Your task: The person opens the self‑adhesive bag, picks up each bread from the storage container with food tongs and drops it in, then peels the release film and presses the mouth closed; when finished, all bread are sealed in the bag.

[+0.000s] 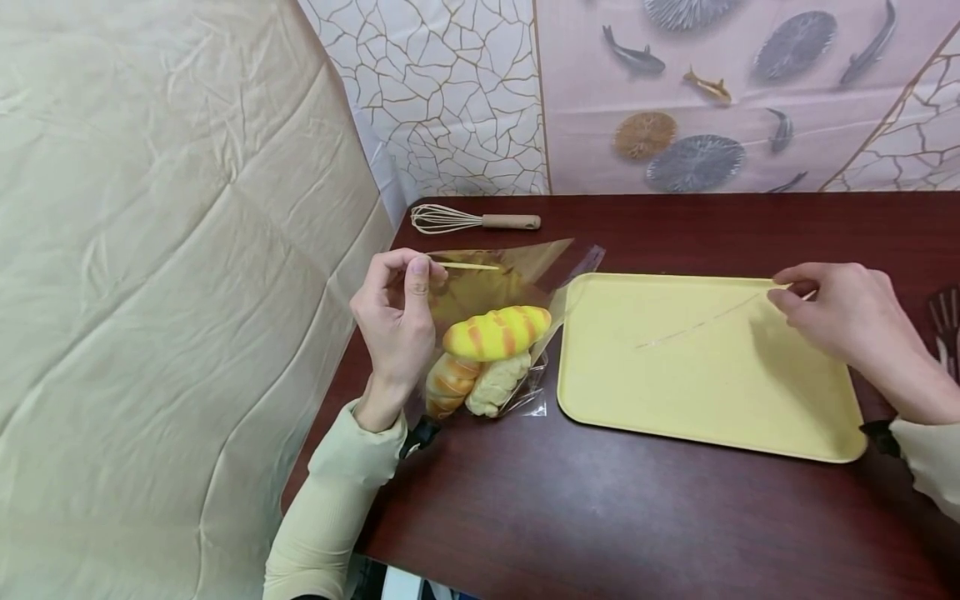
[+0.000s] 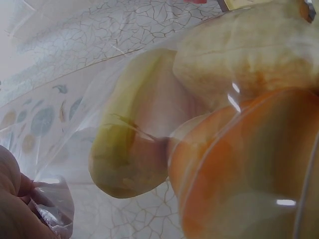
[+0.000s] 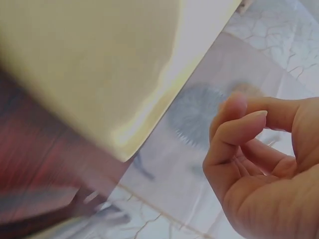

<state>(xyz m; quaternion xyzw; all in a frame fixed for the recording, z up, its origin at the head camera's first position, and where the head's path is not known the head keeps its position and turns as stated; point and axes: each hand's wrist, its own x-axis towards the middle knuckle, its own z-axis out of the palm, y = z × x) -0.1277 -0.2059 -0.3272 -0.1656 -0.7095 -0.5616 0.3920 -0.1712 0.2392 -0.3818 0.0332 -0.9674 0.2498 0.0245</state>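
Note:
My left hand point(image 1: 393, 304) pinches the upper edge of a clear plastic bag point(image 1: 536, 262). A narrow yellow band point(image 1: 472, 266) shows along that edge beside the fingertips. Within the bag are a yellow bread with orange stripes point(image 1: 497, 333), a browned roll point(image 1: 450, 383) and a pale, bumpy bread point(image 1: 498, 385). The left wrist view shows the breads close up through the film, with crumpled plastic point(image 2: 57, 204) at the fingers. Over the tray's far right corner, my right hand point(image 1: 851, 312) pinches one end of a thin, see-through strip point(image 1: 701, 323), its fingers curled.
A yellow tray point(image 1: 690, 392) lies right of the bag on the dark red-brown table point(image 1: 570, 500). Behind the bag is a whisk point(image 1: 480, 220) with a beige handle. Dark utensils point(image 1: 947, 325) lie at the right edge. A patterned cloth point(image 1: 465, 100) hangs behind the table.

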